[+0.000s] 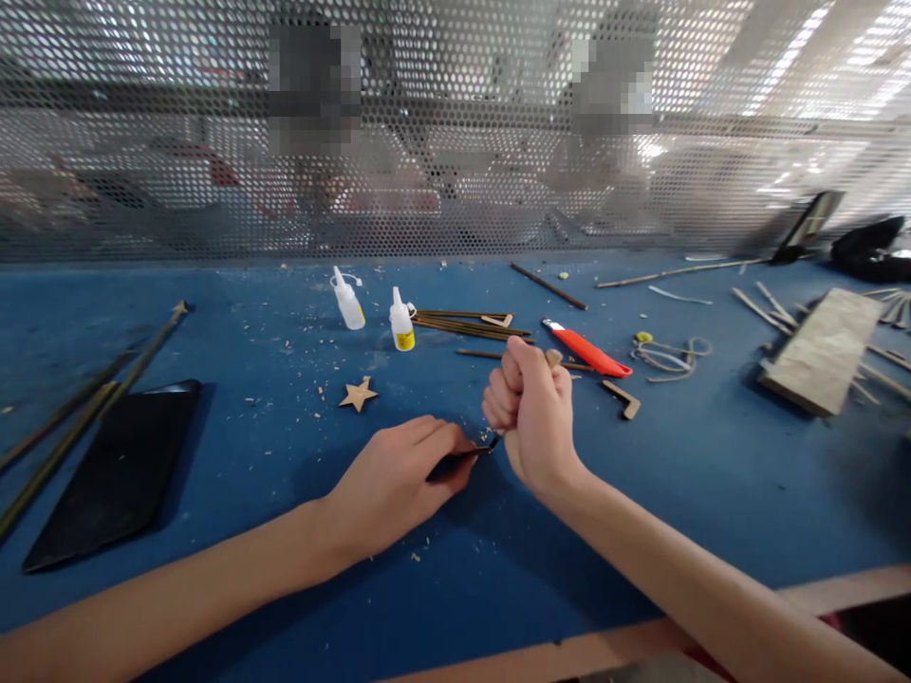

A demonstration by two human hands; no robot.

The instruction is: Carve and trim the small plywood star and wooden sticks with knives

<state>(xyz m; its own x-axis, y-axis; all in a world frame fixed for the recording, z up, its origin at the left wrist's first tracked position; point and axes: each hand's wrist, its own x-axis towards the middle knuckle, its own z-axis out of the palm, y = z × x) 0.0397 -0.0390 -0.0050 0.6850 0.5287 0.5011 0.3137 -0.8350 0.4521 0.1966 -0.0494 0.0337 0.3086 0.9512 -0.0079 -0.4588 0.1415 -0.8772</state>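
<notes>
My left hand (409, 470) rests low over the blue table, its thumb and fingers pinching a small dark piece (478, 452), perhaps of wood; most of it is hidden. My right hand (532, 408) makes a fist around a carving tool, whose rounded wooden handle end (553, 358) pokes out above. Below the fist, its dark tip (496, 440) meets the end of the small piece, though the exact contact is too small to make out. Light shavings lie about the tip. A wooden star (358, 395) sits to the left, and an L-shaped piece (622, 399) lies to the right.
Two white glue bottles (402, 323) stand behind my hands, near thin brown sticks (470, 325). A red utility knife (589, 350) and string (673, 358) lie to the right. A wooden block (822, 351) is farther right, a black phone (120, 474) left. Perforated metal (455, 171) borders the back.
</notes>
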